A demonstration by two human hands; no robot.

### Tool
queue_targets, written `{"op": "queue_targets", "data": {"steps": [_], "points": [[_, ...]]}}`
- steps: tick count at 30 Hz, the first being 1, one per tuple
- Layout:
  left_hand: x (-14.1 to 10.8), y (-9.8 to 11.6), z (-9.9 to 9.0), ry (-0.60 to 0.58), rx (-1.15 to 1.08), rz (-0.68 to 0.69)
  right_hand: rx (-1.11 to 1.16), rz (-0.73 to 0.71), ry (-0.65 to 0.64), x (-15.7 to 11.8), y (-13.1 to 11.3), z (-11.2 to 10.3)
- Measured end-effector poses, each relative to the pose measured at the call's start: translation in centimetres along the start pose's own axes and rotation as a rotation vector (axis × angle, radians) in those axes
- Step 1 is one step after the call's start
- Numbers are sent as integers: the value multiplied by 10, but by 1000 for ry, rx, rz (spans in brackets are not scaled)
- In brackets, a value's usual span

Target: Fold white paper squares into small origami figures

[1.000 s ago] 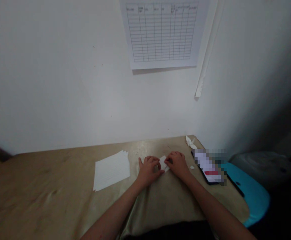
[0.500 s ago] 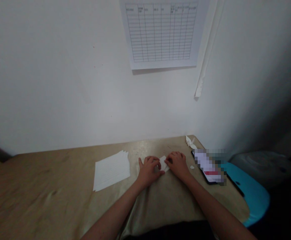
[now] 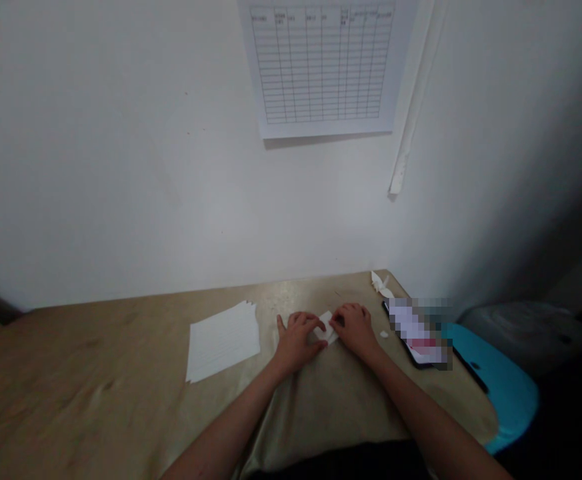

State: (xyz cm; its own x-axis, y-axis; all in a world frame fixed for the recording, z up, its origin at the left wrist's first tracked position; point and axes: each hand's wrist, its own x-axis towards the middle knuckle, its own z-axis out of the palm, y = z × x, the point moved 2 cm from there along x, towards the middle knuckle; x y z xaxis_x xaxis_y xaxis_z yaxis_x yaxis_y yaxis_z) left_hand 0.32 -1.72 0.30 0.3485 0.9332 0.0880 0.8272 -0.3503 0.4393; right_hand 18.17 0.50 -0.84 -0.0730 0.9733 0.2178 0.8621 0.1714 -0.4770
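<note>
A small folded white paper point(image 3: 327, 327) lies on the brown covered table between my two hands. My left hand point(image 3: 297, 340) rests at its left side, fingers apart and curved, with the thumb and fingertips touching the paper's left part. At the paper's right edge, my right hand point(image 3: 355, 328) pinches it between thumb and fingers. Part of the paper is hidden under the fingers.
Left of my hands lies a stack of white sheets point(image 3: 223, 343). On the right are a small paper scrap point(image 3: 384, 335), a folded white paper piece point(image 3: 381, 285), a phone point(image 3: 415, 333) with a blurred screen, and a turquoise stool point(image 3: 513, 380). A printed chart point(image 3: 325, 67) hangs on the wall.
The fingers of my left hand have spread slightly from its thumb, and more of the small paper shows. My right hand has hardly moved.
</note>
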Motion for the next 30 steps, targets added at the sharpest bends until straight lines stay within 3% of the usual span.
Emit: {"op": "queue_targets", "data": {"steps": [30], "points": [[0, -1, -2, -17, 29, 20, -69, -11, -15, 2, 5, 7]]}}
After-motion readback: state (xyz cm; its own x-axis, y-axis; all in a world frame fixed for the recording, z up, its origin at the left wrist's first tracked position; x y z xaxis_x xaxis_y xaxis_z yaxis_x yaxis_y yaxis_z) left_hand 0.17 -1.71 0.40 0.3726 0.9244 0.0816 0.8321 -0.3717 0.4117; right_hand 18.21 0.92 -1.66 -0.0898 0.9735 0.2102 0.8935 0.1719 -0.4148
